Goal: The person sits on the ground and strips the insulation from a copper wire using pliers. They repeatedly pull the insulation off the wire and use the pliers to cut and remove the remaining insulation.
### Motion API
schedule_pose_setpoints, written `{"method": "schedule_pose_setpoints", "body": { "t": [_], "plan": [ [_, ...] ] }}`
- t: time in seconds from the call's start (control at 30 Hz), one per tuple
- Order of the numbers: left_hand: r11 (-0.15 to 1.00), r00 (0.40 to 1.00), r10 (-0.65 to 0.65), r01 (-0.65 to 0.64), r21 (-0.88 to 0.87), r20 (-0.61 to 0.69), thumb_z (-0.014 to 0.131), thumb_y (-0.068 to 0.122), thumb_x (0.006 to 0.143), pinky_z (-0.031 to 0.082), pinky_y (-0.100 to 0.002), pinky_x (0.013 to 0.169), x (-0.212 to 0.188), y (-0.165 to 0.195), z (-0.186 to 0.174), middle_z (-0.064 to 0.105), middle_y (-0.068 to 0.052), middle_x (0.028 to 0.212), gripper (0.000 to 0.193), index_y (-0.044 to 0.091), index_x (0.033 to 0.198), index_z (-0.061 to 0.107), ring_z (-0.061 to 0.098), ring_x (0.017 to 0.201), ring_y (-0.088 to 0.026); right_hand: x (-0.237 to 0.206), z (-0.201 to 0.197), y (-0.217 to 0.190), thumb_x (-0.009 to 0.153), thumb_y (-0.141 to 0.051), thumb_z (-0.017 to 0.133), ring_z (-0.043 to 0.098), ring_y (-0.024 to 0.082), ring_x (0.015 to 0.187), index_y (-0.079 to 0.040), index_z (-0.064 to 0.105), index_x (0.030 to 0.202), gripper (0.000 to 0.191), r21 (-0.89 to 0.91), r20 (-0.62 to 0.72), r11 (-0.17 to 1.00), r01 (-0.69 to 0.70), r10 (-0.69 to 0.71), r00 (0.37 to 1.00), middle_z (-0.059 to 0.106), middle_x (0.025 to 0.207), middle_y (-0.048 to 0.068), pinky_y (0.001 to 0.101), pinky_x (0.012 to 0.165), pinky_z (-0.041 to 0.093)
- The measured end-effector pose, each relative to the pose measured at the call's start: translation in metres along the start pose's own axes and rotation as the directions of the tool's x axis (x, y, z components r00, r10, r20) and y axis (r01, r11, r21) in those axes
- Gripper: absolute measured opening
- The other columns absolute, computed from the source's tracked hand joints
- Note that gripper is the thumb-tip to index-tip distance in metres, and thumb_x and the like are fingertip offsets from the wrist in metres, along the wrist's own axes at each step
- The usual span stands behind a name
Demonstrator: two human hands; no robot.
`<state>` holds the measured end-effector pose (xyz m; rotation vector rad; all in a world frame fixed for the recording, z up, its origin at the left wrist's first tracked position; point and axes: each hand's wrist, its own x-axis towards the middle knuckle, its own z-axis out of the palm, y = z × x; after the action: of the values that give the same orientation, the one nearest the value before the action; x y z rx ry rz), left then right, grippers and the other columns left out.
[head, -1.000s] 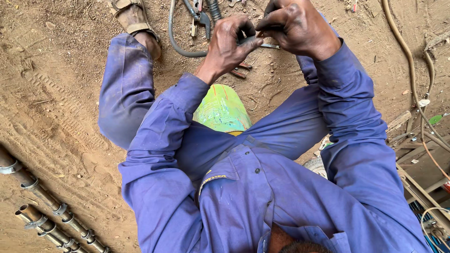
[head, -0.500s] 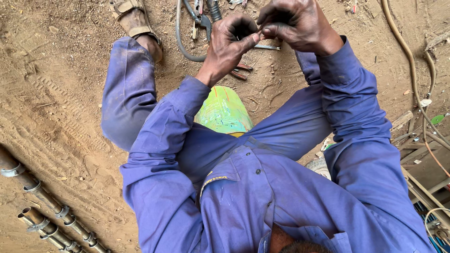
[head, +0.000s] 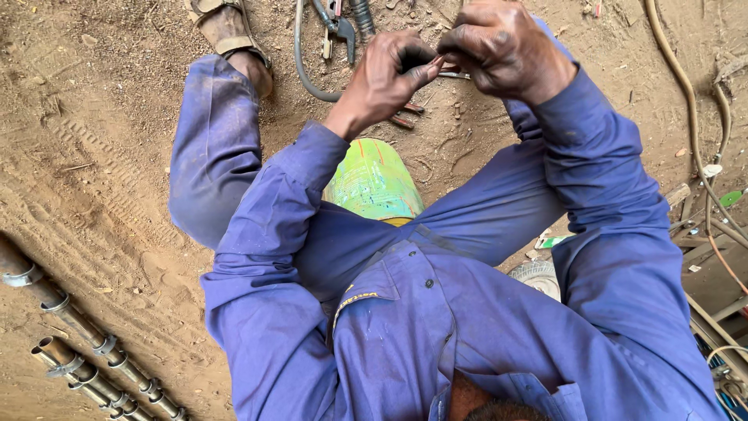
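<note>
Seen from above: a person in blue work overalls (head: 436, 327), seated on the sandy ground (head: 101, 156), knees spread, both arms stretched forward. Left hand (head: 387, 74) and right hand (head: 506, 48) brought together at the top of the view, fingertips touching around one small thin piece (head: 441, 61), reddish-brown, perhaps a wire end. Left fingers (head: 421, 72) bent and closed in a pinch on this piece; right fingers (head: 475, 39) curled tight over it from the other side. Exact shape of the piece too small to tell, most of it hidden by the fingers.

Just under the hands, on the ground: pliers with dark handles (head: 336, 27), a grey curved cable (head: 300, 62), two short red-tipped pieces (head: 405, 115) lying near the left wrist. Between the thighs, below the left forearm, a green rounded cylinder (head: 374, 183) with orange and yellow marks, partly covered by the overalls. At top left, one foot in a tan sandal (head: 226, 27).

At lower left, two long metal pipes (head: 70, 327) with clamps, lying slanted, well apart from the hands. At the right edge, a brown hose (head: 686, 86) running down along scrap metal and wires (head: 717, 257). A small white wheel (head: 538, 277) visible just beside the right thigh.
</note>
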<state>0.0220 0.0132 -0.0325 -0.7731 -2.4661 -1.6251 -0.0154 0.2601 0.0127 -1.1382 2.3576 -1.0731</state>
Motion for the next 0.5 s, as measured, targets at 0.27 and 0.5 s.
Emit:
{"method": "schedule_pose_setpoints", "body": {
  "t": [0.27,0.5],
  "plan": [
    [0.949,0.984,0.041,-0.093,0.302,0.174,0.067,0.009,0.097,0.054,-0.036,0.066,-0.013,0.02,0.0,0.061,-0.009,0.098,0.013,0.0,0.107,0.068,0.064,0.085,-0.021,-0.017,0.039,0.002,0.107,-0.025,0.07,0.052,0.024,0.065,-0.002,0.066,0.089,0.03,0.577,0.256,0.441,-0.687,0.702,0.665,0.053,0.076,0.011,0.0384,0.054,0.041],
    [0.987,0.988,-0.14,0.134,0.091,0.07,0.075,0.019,0.098,0.057,-0.043,0.091,-0.024,-0.011,0.006,0.067,-0.02,0.118,0.017,0.005,0.107,0.071,0.067,0.107,-0.031,-0.006,-0.022,-0.007,0.108,-0.038,0.069,0.064,0.026,0.088,-0.002,0.066,0.11,0.036,-0.096,-0.061,0.992,-0.087,0.081,0.995,0.064,0.099,0.013,0.0376,0.08,0.051]
  ]
}}
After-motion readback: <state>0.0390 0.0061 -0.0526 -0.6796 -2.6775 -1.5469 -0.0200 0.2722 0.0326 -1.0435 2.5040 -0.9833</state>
